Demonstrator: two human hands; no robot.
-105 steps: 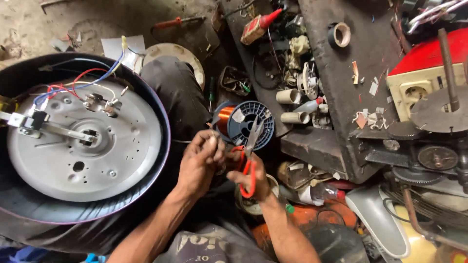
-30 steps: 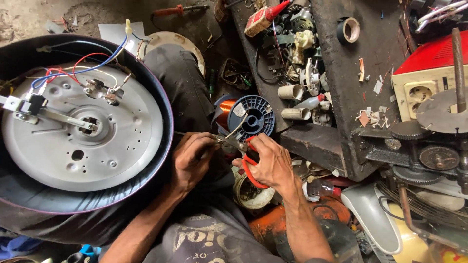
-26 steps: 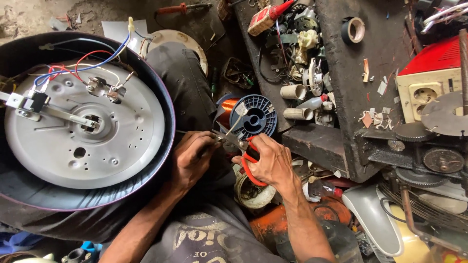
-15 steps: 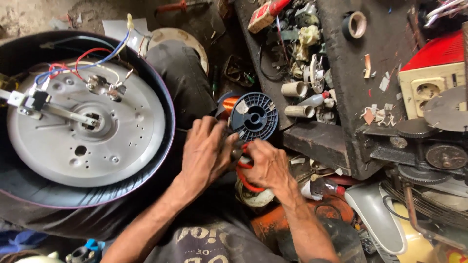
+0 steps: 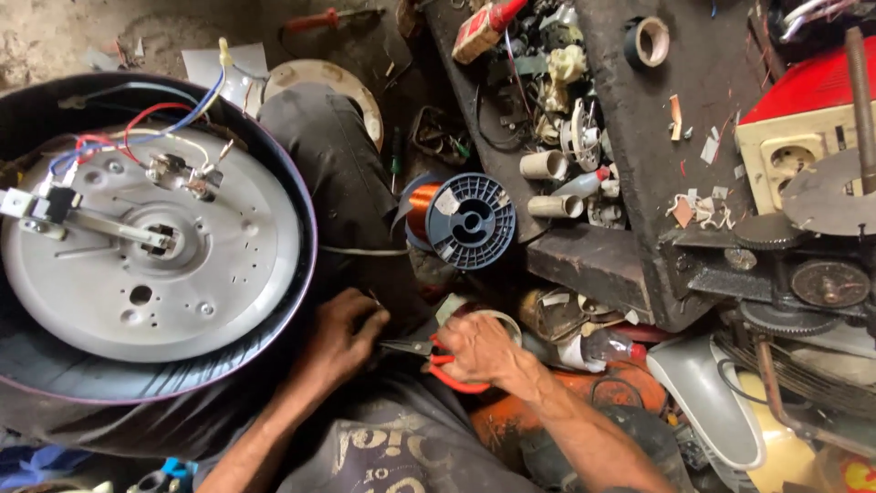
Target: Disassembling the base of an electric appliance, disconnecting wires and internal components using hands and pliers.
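My right hand (image 5: 479,351) grips red-handled pliers (image 5: 429,351), jaws pointing left toward my left hand. My left hand (image 5: 342,338) is closed, its fingertips pinching something small at the pliers' tip; what it is I cannot make out. Both hands sit low over my lap, just right of a round grey metal appliance base (image 5: 146,246) in a black rim, with red, blue and white wires (image 5: 137,132) at its top. A blue spool of copper wire (image 5: 461,219) lies above the hands, with a thin wire running left from it.
A dark wooden bench (image 5: 639,137) on the right carries small parts, white tubes, a tape roll (image 5: 650,41) and a red-and-cream box (image 5: 803,119) with gears beside it. A red-handled screwdriver (image 5: 328,18) lies on the floor at top. Bottles and clutter lie under the bench edge.
Both hands have dropped from beside the spool to my lap. The pliers, earlier pointing up toward the spool, now point left at my left fingertips.
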